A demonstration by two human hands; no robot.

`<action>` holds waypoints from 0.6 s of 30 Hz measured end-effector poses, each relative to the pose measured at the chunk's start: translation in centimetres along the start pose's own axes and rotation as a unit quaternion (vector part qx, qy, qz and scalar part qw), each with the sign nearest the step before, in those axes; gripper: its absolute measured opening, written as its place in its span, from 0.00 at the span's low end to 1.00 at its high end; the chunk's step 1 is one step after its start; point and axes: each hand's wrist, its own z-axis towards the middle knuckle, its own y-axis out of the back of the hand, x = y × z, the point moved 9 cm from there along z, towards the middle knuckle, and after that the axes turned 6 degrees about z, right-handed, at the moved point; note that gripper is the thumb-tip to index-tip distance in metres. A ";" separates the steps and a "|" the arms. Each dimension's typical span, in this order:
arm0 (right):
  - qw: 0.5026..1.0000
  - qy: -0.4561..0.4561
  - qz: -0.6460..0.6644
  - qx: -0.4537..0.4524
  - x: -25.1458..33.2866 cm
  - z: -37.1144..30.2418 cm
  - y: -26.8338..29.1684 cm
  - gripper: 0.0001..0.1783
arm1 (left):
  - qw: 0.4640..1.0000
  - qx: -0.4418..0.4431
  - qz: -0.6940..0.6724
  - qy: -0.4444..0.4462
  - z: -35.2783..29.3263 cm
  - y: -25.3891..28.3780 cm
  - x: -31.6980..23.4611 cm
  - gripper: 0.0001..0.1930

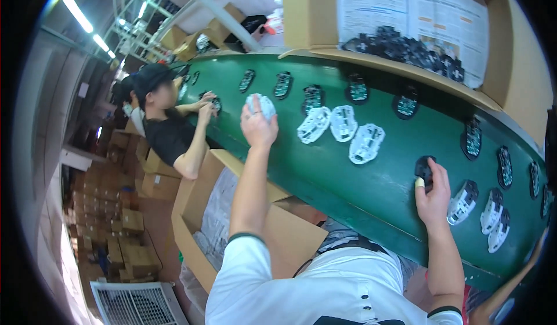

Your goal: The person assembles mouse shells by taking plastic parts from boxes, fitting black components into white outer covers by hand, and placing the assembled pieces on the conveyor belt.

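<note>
Over the left part of a green conveyor belt, my left hand has its fingers over a white computer mouse shell. My right hand, a pale yellow cover on its thumb, grips a black mouse part near the belt's front edge. Between my hands lie three white shells, among them a right-hand white shell, insides up. Past my right hand are several shells with black parts on them, such as a black-and-white shell. Along the far side runs a row of black mouse bases with green circuit boards.
A carton behind the belt holds newspaper and a heap of small black parts. An open box with plastic wrapping stands by my left arm. At the left, a co-worker handles a base. Another person's forearm shows at lower right.
</note>
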 end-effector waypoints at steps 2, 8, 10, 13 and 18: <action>0.980 0.073 -0.184 -0.016 2.2 -0.1 0.2 0.31 | 0.994 0.083 0.011 0.068 0.6 -3.9 2.0 0.46; 0.972 0.100 -0.212 0.016 2.5 1.3 0.7 0.33 | 0.962 -0.113 -0.218 -0.120 -0.6 1.7 -6.8 0.39; 0.971 0.115 -0.211 0.007 2.5 1.3 0.4 0.36 | 0.957 -0.020 -0.211 -0.197 -3.0 4.3 -12.9 0.36; 0.970 0.116 -0.208 0.039 2.3 1.1 -1.5 0.37 | 0.945 0.116 -0.197 -0.233 -6.5 3.2 -16.7 0.40; 0.975 0.103 -0.179 0.084 2.1 1.1 -2.4 0.35 | 0.925 0.158 -0.178 -0.297 -8.0 2.4 -17.8 0.38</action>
